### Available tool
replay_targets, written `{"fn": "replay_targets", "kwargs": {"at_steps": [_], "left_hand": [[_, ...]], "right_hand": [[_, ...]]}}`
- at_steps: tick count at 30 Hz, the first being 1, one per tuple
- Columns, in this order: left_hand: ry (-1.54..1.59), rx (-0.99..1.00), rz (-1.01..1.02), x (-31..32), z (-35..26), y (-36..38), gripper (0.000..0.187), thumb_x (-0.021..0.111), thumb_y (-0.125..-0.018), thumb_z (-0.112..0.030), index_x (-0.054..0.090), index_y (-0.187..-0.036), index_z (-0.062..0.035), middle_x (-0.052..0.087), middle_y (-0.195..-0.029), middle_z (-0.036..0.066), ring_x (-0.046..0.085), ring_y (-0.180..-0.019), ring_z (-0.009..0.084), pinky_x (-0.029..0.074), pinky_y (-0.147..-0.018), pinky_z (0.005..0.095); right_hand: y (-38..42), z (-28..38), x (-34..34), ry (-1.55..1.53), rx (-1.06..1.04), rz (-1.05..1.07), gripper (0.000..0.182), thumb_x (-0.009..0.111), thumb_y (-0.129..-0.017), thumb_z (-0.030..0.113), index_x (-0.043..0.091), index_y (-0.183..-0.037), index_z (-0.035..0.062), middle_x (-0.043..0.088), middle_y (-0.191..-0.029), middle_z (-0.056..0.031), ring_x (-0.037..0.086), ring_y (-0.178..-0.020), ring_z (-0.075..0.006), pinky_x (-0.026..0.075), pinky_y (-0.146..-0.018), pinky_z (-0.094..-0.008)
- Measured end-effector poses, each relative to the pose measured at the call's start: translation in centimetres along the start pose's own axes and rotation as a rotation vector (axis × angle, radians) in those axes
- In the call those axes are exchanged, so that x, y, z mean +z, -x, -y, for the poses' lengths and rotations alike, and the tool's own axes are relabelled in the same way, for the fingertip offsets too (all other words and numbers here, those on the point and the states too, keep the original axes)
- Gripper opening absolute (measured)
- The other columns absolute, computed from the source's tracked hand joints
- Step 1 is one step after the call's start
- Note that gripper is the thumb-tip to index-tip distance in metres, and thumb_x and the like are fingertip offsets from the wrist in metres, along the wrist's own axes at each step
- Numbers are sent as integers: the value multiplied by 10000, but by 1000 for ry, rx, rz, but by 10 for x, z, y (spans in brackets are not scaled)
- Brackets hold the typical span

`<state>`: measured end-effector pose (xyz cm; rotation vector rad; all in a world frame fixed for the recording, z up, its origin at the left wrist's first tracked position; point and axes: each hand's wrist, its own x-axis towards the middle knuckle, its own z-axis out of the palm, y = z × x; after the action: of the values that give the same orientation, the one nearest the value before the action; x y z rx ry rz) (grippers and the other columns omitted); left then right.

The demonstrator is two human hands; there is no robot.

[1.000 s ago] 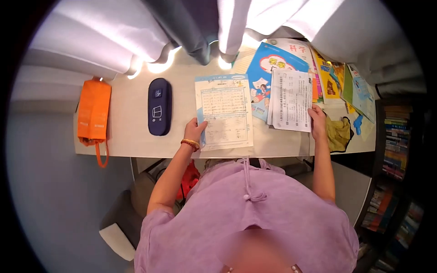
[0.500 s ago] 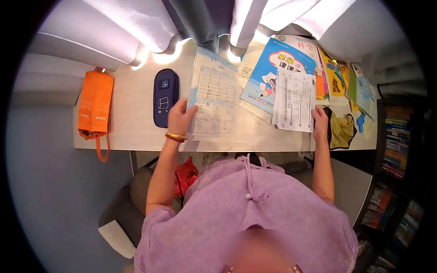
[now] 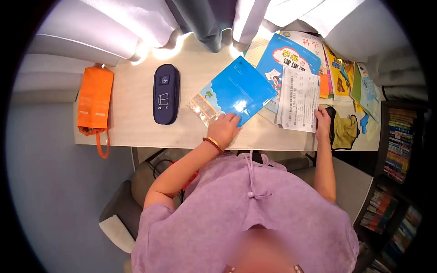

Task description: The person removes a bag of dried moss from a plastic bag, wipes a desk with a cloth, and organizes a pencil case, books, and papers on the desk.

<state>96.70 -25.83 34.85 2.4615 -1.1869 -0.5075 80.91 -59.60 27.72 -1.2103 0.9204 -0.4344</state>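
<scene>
My left hand (image 3: 224, 130) is at the lower edge of a glossy blue booklet (image 3: 241, 88), which lies tilted on the table with a beige, palm-tree-decorated part at its left. Its fingers are bent over that edge. My right hand (image 3: 322, 123) pinches the right edge of some printed white sheets (image 3: 298, 100). These sheets overlap a blue workbook (image 3: 287, 51) with a cartoon figure on its cover. Just right of my right hand lies an olive cloth item (image 3: 345, 131) with dark edging.
A navy pencil case (image 3: 166, 93) and an orange bag (image 3: 94, 100) are on the left of the table (image 3: 132, 132). More books (image 3: 339, 75) and a small blue object (image 3: 364, 123) lie at the right. Curtains hang along the back; a bookshelf (image 3: 398, 150) stands at right.
My left hand has moved right with the booklet, which now shows its blue cover instead of printed pages and lies turned at an angle. My right hand stays at the sheets.
</scene>
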Motion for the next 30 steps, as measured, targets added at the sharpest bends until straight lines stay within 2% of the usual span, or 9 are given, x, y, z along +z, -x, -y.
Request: {"fn": "replay_targets", "kwargs": {"at_steps": [6,10,11,16,19,22,25,28,30], "left_hand": [[-343,117,-208,11,3,-21,590,653,-686,-385,458,-1154,-82,439,-1207,160,447,-1064,317,416,-851,368],[-447,121,-198,41,10,-45,471,543,-760,-242,429,-1162,-25,427,-1213,201,428,-1094,352,351,-927,394],[-412,212,-140,41,15,-44,381,461,-782,-141,440,-1138,-8,433,-1218,181,419,-1125,326,309,-970,392],[-478,600,163,-15,77,-32,348,470,-778,-113,493,-1123,-82,440,-1246,101,375,-1195,237,277,-1002,418],[-482,456,211,-56,103,-22,306,499,-761,-115,549,-1063,-124,442,-1249,88,360,-1208,240,261,-1003,444],[-639,299,31,-49,107,-16,230,538,-757,-151,583,-980,-118,466,-1215,82,413,-1151,250,330,-956,408],[-199,7,-115,-16,56,-36,279,617,-715,-300,559,-884,-86,512,-1026,86,494,-946,256,432,-798,361],[-182,-102,-96,-6,-9,-49,444,668,-653,-405,501,-873,-57,496,-866,95,500,-851,250,467,-723,354],[-201,-125,-83,15,-18,-55,449,668,-655,-392,489,-884,-50,496,-866,98,505,-855,252,479,-691,355]], "right_hand": [[-11,-15,-7,-33,39,-7,216,460,-838,19,511,-1037,-47,590,-959,-99,574,-844,-166,456,-733,-264],[-15,-3,-7,-38,-10,-4,228,476,-829,18,517,-1044,-47,592,-947,-88,568,-809,-147,448,-714,-249],[-15,3,-7,-47,-39,-6,223,488,-822,15,526,-1033,-44,594,-924,-76,562,-781,-134,441,-698,-240],[-22,10,-21,-14,-34,-24,243,485,-821,9,520,-1056,-41,586,-975,-80,556,-844,-133,442,-743,-237],[-22,13,-25,-55,-65,-44,235,485,-818,4,530,-1046,-36,588,-963,-73,555,-835,-131,442,-741,-236],[-17,12,-23,-45,-77,19,238,483,-822,6,518,-1051,-48,593,-958,-74,555,-816,-121,433,-729,-227],[-15,9,-12,22,-44,-56,260,490,-820,18,511,-1075,-28,590,-929,-56,549,-796,-105,427,-719,-210],[-6,17,3,507,-77,-136,295,524,-816,88,500,-1097,4,571,-923,-69,538,-862,-175,422,-771,-286],[12,29,27,1311,-589,-373,381,573,-786,187,489,-1128,40,527,-1023,-119,478,-963,-263,388,-826,-357]]}}
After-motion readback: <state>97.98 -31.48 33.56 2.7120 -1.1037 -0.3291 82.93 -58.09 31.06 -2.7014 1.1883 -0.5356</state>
